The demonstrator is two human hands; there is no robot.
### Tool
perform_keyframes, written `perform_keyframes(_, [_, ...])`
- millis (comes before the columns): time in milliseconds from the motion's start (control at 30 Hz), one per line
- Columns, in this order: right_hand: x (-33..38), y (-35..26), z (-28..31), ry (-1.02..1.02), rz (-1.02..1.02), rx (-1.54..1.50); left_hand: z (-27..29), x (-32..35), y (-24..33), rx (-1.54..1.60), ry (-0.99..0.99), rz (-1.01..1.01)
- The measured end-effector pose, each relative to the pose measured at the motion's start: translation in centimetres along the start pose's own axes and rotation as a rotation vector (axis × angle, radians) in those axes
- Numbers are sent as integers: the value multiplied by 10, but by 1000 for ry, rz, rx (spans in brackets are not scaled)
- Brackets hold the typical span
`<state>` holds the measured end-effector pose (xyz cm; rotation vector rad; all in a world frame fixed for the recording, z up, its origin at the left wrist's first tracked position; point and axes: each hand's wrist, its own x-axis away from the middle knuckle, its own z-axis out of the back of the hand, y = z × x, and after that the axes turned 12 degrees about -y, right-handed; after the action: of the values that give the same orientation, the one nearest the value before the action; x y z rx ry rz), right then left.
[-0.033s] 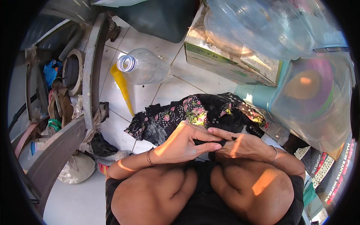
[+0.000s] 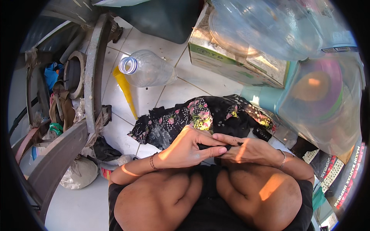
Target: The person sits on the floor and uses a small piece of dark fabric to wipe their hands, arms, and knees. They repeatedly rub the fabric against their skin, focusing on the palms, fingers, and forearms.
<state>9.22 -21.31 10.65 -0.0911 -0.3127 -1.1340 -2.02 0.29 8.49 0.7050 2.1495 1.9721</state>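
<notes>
My left hand [image 2: 187,148] and my right hand [image 2: 248,151] meet in front of my knees, fingers touching and closed around a small black thing [image 2: 206,146]. Most of it is hidden by the fingers, so its kind cannot be made out. The left thumb presses along its near side while the right fingers reach over from the other side. Just beyond the hands, a crumpled black cloth with pink and yellow flowers [image 2: 200,113] lies on the white tiles. Dark smudges show on the right fingers.
A clear plastic bottle [image 2: 152,69] lies on the floor beside a yellow cone-shaped piece [image 2: 125,90]. At left stands a worn rack [image 2: 96,73] with clutter, near a tied white bag [image 2: 79,173]. A cardboard box [image 2: 231,65] and clear plastic bags [image 2: 320,127] crowd the right.
</notes>
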Motion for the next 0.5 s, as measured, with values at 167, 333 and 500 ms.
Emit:
perform_keyframes(167, [1, -4, -3, 41, 39, 51, 7, 12, 3, 301, -91, 121])
perform_keyframes(333, [3, 3, 1, 57, 72, -38, 16, 15, 14, 374, -88, 296])
perform_keyframes(500, [-8, 4, 5, 69, -39, -72, 1, -2, 15, 228, -32, 128])
